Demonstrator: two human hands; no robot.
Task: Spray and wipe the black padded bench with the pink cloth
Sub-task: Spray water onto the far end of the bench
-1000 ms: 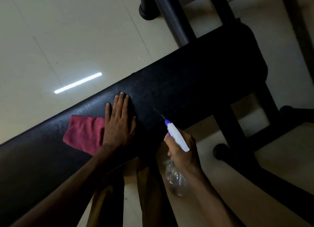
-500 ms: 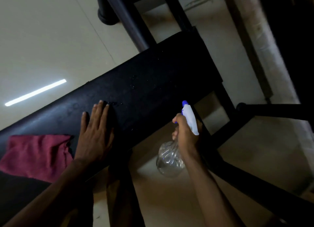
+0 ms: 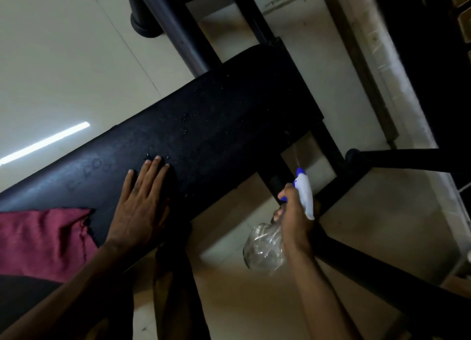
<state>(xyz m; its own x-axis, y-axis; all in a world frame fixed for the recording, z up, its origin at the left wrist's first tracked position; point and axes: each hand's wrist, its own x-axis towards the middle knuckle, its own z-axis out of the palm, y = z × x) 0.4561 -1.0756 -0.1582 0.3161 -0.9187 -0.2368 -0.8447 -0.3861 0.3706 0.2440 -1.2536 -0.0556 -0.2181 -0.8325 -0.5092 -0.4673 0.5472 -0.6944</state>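
Note:
The black padded bench runs diagonally from lower left to upper right, with small droplets on its pad. My left hand lies flat on the pad, fingers spread, holding nothing. The pink cloth lies crumpled on the bench to the left of that hand, apart from it. My right hand grips a clear spray bottle with a white and blue trigger head, held off the bench's near edge, nozzle aimed at the bench's right end. A faint mist line leaves the nozzle.
Black metal frame legs and a crossbar stand under and to the right of the bench. An upright post rises behind it. Pale tiled floor lies beyond; a wall base runs at the right.
My view and both hands have shifted right along the bench. The left hand came off the cloth, which now lies apart at the left. The bottle points at the bench's right end.

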